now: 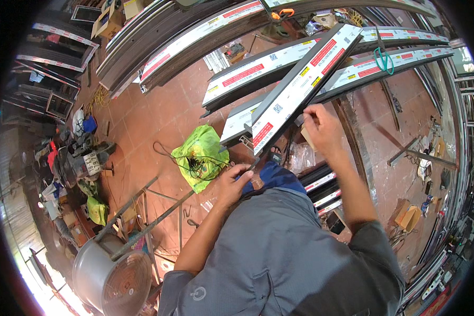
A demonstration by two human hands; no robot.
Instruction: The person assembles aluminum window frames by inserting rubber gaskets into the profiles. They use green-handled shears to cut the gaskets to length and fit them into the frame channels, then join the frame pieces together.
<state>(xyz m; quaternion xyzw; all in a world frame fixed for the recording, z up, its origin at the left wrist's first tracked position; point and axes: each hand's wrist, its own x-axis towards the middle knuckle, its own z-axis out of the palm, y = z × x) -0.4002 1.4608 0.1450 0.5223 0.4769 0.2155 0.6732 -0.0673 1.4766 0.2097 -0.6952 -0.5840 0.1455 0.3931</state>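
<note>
A long metal profile [292, 95] covered in white film with red and yellow labels lies slanted before me, across other film-covered profiles [242, 79]. At its near end, my left hand [233, 184] is closed, with a thin dark strip [255, 162] poking from the fingers toward the profile's end. My right hand [324, 131] is beside the profile's right edge, thumb and fingers pinched together. Whatever sits in that pinch is too small to make out. Left of the profile, a bright green plastic bag [208, 139] holds dark, tangled cord-like strips.
Teal-handled scissors [383, 60] lie on the right-hand profiles, and orange-handled ones [284, 15] at the back. A large drum fan [110, 274] and a metal frame [152, 226] stand lower left. An open cardboard box [407, 216] sits on the tiled floor at right.
</note>
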